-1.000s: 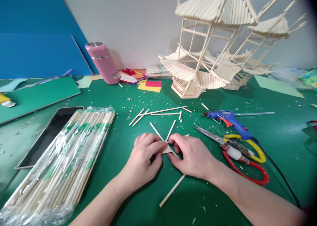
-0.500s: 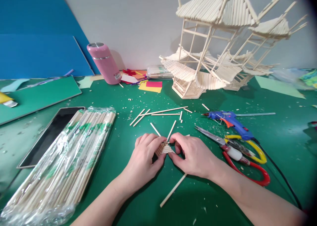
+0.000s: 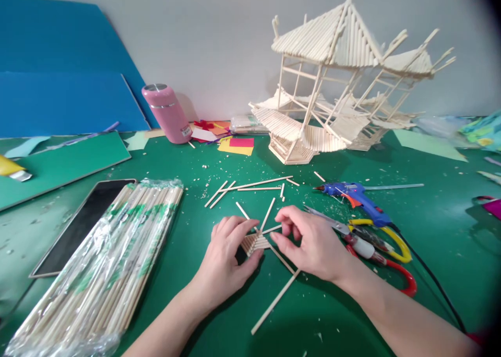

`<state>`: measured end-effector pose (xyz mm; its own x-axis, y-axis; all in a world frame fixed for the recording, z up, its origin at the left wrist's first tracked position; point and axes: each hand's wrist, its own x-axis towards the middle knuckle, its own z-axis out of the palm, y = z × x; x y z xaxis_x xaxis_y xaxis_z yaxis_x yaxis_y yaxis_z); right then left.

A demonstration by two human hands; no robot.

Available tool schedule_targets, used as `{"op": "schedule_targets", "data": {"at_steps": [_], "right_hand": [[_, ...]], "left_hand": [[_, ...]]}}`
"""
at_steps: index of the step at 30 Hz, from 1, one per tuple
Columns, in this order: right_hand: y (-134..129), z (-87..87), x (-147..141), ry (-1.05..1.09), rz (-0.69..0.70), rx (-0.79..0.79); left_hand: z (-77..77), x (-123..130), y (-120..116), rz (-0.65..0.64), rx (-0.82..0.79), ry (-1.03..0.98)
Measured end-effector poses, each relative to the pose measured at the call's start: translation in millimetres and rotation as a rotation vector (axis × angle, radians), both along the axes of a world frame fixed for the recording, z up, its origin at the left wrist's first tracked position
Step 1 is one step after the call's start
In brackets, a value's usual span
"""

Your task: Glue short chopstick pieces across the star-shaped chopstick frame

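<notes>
A small roof-like piece of thin wooden sticks [image 3: 257, 242] lies low over the green table, with short rods laid side by side and longer sticks spreading out from its centre. My left hand [image 3: 229, 250] grips its left side, fingers behind and thumb along the front edge. To the right, my right hand [image 3: 309, 242] hovers beside the piece with thumb and forefinger apart; its other fingers are curled, and nothing shows between them. One long stick [image 3: 274, 304] reaches toward me from below the right hand. Several loose sticks [image 3: 254, 185] lie beyond the piece.
A blue glue gun [image 3: 358, 196] and red-and-yellow-handled scissors [image 3: 366, 247] lie at right. A plastic-wrapped stick bundle [image 3: 105, 263] partly covers a dark tablet [image 3: 78, 231] at left. Behind stand a pink flask [image 3: 168, 114] and a stick-built pavilion model [image 3: 313, 91].
My right hand has let go of the piece and drawn slightly away to the right. The left hand still holds it. The view has tilted up a little.
</notes>
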<state>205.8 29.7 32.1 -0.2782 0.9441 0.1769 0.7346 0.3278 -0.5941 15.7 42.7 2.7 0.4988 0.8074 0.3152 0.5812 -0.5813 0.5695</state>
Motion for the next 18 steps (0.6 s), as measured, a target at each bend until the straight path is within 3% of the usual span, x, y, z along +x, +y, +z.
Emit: {"op": "schedule_targets", "data": {"at_steps": [4, 7, 13, 18], "right_hand": [[-1, 18.9, 27, 0.106, -0.235, 0.13], [-14, 22.8, 61, 0.108, -0.444, 0.196], [-53, -8.8, 137, -0.212, -0.739, 0.098], [-57, -30.8, 160, -0.292, -0.753, 0.039]], "left_hand": [[3.2, -3, 3, 0.113, 0.016, -0.093], [3.7, -6, 4, 0.141, 0.033, -0.123], [6.0, -5, 4, 0.139, 0.037, -0.128], [8.5, -5, 5, 0.149, 0.029, -0.118]]}}
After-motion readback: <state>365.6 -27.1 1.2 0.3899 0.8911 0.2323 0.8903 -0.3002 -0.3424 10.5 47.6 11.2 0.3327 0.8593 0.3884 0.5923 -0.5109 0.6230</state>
